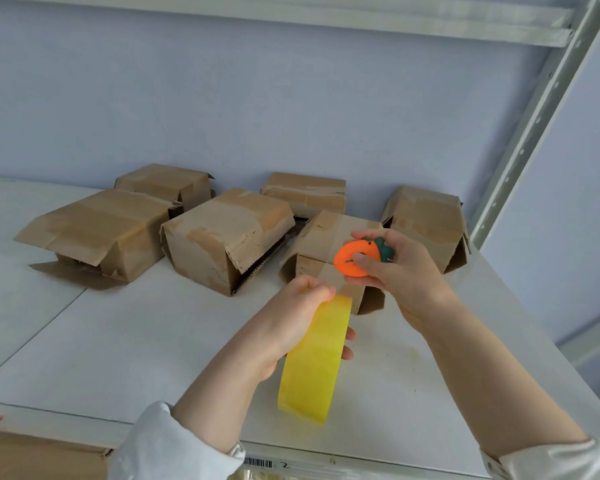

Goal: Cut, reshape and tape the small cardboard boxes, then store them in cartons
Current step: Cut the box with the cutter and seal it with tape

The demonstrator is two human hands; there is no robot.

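While my left hand [291, 323] grips the yellow tape roll [312, 362], its fingers [349, 332] go thru the core, tips showing past the roll's right edge, w/ the rest clenched over the top rim. The roll stands on edge, held above the shelf [118, 341], just in front of the small box [329, 237], which has a clear tape strip over its top & front. My right hand [399, 268] grasps the orange carrot cutter [355, 258] right over that box: one finger pressed across its face, others curled round its edges, green leaf end pointing right.

Left forearm comes up from bottom centre, right from the lower right corner; both bare, white sleeves [174, 445] pushed back.

Five other boxes [226, 237] sit behind & to the left. A carton [32, 455] shows at lower left. Barcode sticker [257, 463] on the shelf's front edge, w/ a handwritten "2" beside it; print on the boxes is too small to read.
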